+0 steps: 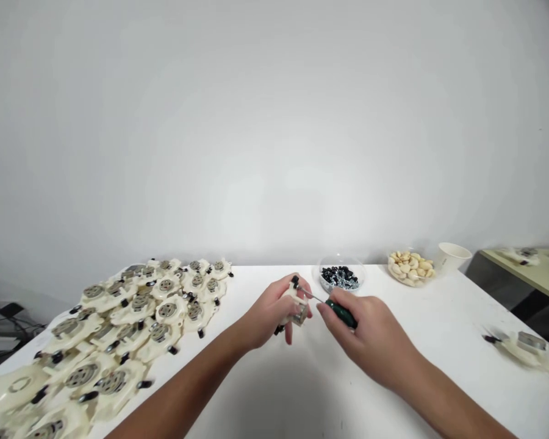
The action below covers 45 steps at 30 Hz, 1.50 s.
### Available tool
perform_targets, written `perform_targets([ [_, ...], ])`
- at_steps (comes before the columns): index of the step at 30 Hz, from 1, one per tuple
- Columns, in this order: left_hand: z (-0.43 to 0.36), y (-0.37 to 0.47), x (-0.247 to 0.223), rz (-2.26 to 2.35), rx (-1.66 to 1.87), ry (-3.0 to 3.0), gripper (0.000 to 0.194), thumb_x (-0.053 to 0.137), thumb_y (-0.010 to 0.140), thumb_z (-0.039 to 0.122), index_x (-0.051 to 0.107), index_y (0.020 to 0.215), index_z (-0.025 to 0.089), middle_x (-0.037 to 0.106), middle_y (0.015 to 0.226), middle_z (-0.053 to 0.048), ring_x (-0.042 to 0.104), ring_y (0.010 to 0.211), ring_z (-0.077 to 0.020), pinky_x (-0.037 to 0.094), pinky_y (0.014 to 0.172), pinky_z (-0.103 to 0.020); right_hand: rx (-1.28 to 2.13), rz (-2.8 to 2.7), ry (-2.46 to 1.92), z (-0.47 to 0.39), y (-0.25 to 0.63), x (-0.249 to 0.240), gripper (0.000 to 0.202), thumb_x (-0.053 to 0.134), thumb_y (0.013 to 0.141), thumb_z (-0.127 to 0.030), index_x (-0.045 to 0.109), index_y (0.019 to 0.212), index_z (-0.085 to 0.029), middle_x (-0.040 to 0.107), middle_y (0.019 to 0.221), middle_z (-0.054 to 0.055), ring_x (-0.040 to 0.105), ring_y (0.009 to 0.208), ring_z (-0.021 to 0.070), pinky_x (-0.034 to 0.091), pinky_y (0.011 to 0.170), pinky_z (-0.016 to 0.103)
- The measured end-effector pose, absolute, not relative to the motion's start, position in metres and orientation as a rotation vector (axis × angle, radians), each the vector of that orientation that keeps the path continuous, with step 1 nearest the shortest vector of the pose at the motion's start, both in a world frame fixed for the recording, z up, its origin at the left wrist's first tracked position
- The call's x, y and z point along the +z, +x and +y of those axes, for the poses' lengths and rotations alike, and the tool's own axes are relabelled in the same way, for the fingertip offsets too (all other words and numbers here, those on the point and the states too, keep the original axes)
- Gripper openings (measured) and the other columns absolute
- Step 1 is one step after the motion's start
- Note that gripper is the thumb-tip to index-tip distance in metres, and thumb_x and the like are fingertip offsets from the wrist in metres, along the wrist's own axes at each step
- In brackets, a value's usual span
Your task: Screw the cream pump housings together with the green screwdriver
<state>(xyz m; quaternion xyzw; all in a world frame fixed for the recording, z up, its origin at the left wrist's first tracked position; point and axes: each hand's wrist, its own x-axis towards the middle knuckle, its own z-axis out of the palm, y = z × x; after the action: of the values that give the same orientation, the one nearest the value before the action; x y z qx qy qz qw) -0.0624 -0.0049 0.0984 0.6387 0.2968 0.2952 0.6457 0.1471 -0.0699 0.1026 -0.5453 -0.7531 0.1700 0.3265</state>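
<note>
My left hand is closed around a small cream plastic assembly with black bits at its upper and lower ends, lifted above the white table. In my right hand is a screwdriver with a dark green handle. Its thin metal shaft points left, and the tip meets or comes very near the assembly's upper part; exact contact is too small to make out. Fingers of my left hand hide much of the assembly. Just behind the screwdriver sits a clear bowl of black pieces and silvery screws.
Many cream assemblies with round metal parts crowd the table's left side. At the back right stand a clear bowl of cream discs and a white paper cup. One blurred assembly lies at right, near another surface.
</note>
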Motion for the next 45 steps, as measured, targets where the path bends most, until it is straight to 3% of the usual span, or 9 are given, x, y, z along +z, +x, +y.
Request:
perform_targets([
  [4, -0.019, -0.072, 0.069, 0.716, 0.702, 1.407, 0.018, 0.056, 0.083, 0.032, 0.056, 0.094, 0.017, 0.048, 0.077, 0.002, 0.037, 0.050, -0.0071, 0.029, 0.039, -0.017, 0.513, -2.016, -1.377, -0.075, 0.140, 0.057, 0.036, 0.045, 0.104, -0.045, 0.043, 0.076, -0.023, 0.048, 0.058, -0.006, 0.039, 0.050, 0.0118, 0.025, 0.053, 0.026],
  [8, -0.024, -0.075, 0.054, 0.735, 0.765, 1.269, 0.038, 0.044, 0.095, 0.049, 0.059, 0.093, 0.015, 0.054, 0.081, -0.003, 0.047, 0.060, -0.0118, 0.039, 0.051, -0.022, 0.546, -2.050, -1.344, -0.075, 0.132, 0.034, 0.034, 0.041, 0.105, -0.042, 0.042, 0.077, -0.023, 0.046, 0.058, -0.005, 0.039, 0.049, 0.0124, 0.026, 0.053, 0.025],
  [17, -0.021, -0.074, 0.030, 0.732, 0.693, 1.198, 0.035, 0.044, 0.097, 0.043, 0.060, 0.086, 0.014, 0.055, 0.087, -0.006, 0.050, 0.070, -0.0156, 0.044, 0.065, -0.027, 0.628, -1.984, -1.434, -0.075, 0.135, 0.017, 0.033, 0.047, 0.102, -0.046, 0.044, 0.078, -0.024, 0.047, 0.058, -0.005, 0.044, 0.050, 0.0136, 0.032, 0.053, 0.024],
  [22, -0.023, -0.073, 0.032, 0.789, 0.619, 1.212, 0.037, 0.040, 0.100, 0.046, 0.059, 0.092, 0.015, 0.057, 0.086, -0.005, 0.049, 0.069, -0.0151, 0.041, 0.063, -0.027, 0.508, -2.067, -1.435, -0.075, 0.141, 0.016, 0.031, 0.048, 0.103, -0.044, 0.049, 0.079, -0.024, 0.053, 0.058, -0.005, 0.047, 0.050, 0.0138, 0.032, 0.053, 0.025],
  [30, -0.024, -0.072, 0.039, 0.841, 0.643, 1.108, 0.023, 0.047, 0.100, 0.044, 0.043, 0.098, 0.021, 0.060, 0.089, -0.003, 0.052, 0.067, -0.0134, 0.042, 0.062, -0.026, 0.343, -2.140, -1.362, -0.074, 0.141, 0.009, 0.033, 0.048, 0.104, -0.038, 0.045, 0.075, -0.023, 0.055, 0.057, -0.004, 0.050, 0.048, 0.0134, 0.027, 0.053, 0.027],
  [36, -0.023, -0.071, 0.037, 0.821, 0.659, 1.106, 0.025, 0.050, 0.100, 0.046, 0.042, 0.098, 0.023, 0.050, 0.086, 0.002, 0.047, 0.062, -0.0105, 0.039, 0.059, -0.024, 0.409, -2.144, -1.413, -0.075, 0.139, 0.007, 0.035, 0.045, 0.105, -0.042, 0.041, 0.075, -0.023, 0.053, 0.056, -0.005, 0.048, 0.047, 0.0131, 0.027, 0.053, 0.027],
  [45, -0.022, -0.073, 0.035, 0.832, 0.606, 1.190, 0.026, 0.045, 0.102, 0.048, 0.043, 0.099, 0.022, 0.049, 0.085, 0.002, 0.043, 0.061, -0.0103, 0.035, 0.058, -0.024, 0.524, -2.124, -1.480, -0.073, 0.139, 0.007, 0.038, 0.044, 0.104, -0.046, 0.037, 0.073, -0.024, 0.046, 0.055, -0.006, 0.042, 0.048, 0.0134, 0.026, 0.053, 0.026],
])
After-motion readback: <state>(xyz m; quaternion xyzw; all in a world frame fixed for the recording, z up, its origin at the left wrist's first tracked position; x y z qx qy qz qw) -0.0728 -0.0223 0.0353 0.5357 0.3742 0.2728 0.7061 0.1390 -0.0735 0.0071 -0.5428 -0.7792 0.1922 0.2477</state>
